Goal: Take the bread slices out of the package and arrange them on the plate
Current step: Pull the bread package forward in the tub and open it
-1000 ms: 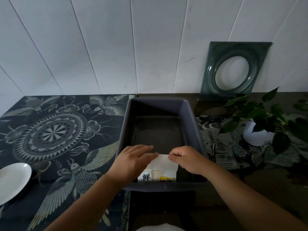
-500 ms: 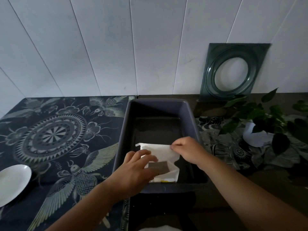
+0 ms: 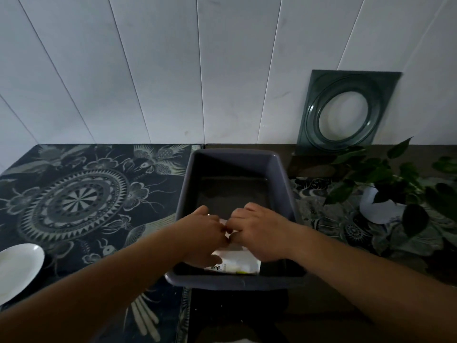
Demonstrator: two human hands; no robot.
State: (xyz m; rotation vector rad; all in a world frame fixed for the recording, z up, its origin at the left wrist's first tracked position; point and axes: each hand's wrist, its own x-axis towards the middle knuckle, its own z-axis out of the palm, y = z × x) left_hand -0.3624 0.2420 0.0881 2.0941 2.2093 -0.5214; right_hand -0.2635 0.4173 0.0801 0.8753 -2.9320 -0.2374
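A white bread package (image 3: 238, 264) with dark print lies at the near end of a grey rectangular bin (image 3: 284, 184). My left hand (image 3: 202, 233) and my right hand (image 3: 257, 231) meet above the package, fingertips together, pinching its top edge. Most of the package is hidden under both hands, and no bread slice shows. A white plate (image 3: 17, 271) lies at the far left edge of the patterned cloth.
A dark cloth (image 3: 81, 194) with pale mandala and bird patterns covers the left counter. A potted plant (image 3: 385, 191) in a white pot stands at the right. A green square frame (image 3: 346, 112) with a round hole leans on the white panelled wall.
The hands were apart with the package's top pulled open. Now both have come together over the package, and its top flap is gathered under the fingers.
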